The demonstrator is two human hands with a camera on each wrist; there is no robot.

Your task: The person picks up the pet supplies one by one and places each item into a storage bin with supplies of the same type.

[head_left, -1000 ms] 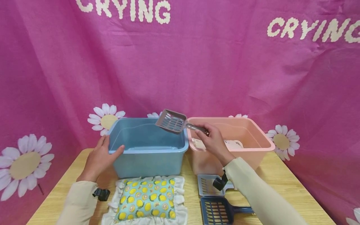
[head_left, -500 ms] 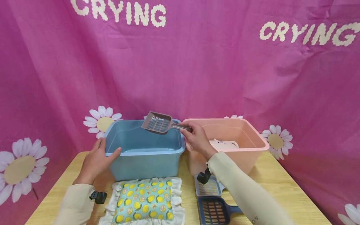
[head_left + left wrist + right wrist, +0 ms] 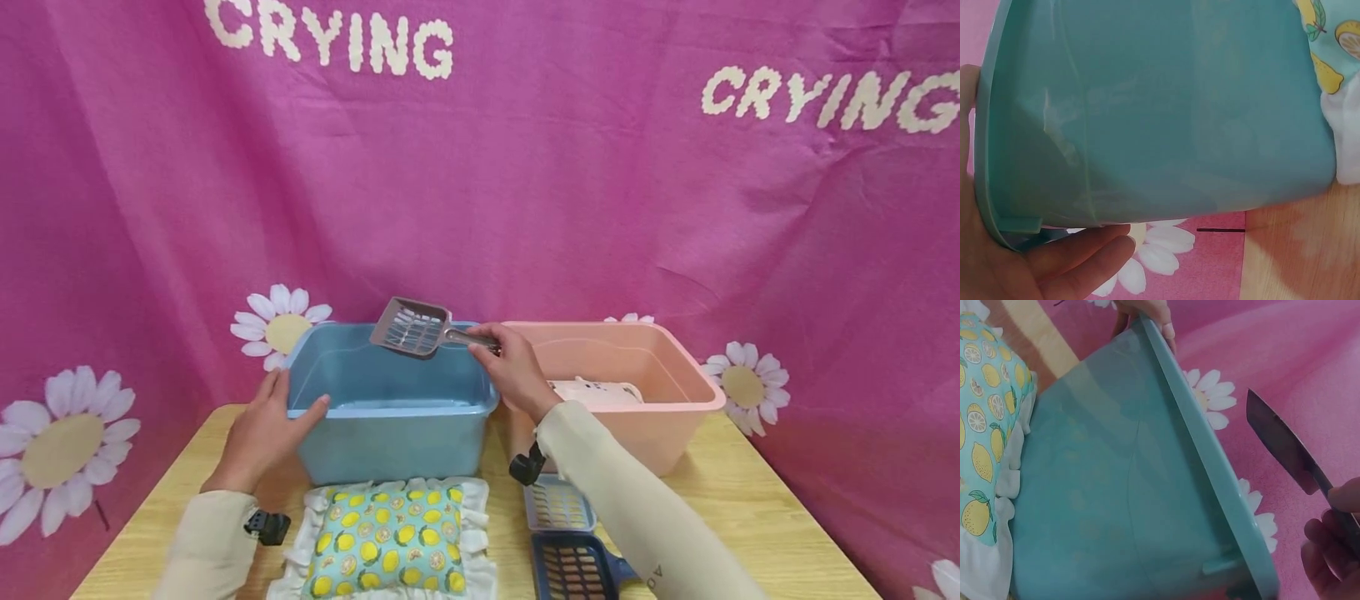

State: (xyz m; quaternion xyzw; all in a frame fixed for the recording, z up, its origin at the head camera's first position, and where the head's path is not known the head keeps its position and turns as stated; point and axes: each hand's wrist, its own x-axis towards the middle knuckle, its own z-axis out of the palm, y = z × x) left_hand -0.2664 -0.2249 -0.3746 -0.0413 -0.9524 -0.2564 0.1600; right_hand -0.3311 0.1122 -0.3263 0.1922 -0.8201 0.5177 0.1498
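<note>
My right hand (image 3: 517,372) pinches the handle of a brownish-grey slotted litter scoop (image 3: 412,328). The scoop's head is raised above the blue plastic bin (image 3: 390,446), apart from it. In the right wrist view the scoop (image 3: 1279,440) appears nearly edge-on, fingers and thumb round its handle. My left hand (image 3: 262,433) holds the bin's near left corner; its thumb lies over the front rim. The left wrist view has the fingers (image 3: 1085,256) along the bin's outer side. No contents show in the visible part of the bin.
A pink bin (image 3: 622,437) stands right beside the blue one, with a pale spotted item (image 3: 600,392) inside. In front lie a lemon-print ruffled cushion (image 3: 390,537), a grey-blue slotted scoop (image 3: 558,504) and a navy one (image 3: 573,567). A magenta curtain (image 3: 525,183) hangs behind the wooden table (image 3: 757,508).
My right hand has carried the scoop left, from near the gap between the bins to above the blue bin. The left hand keeps its place on the corner. The head view has shifted slightly.
</note>
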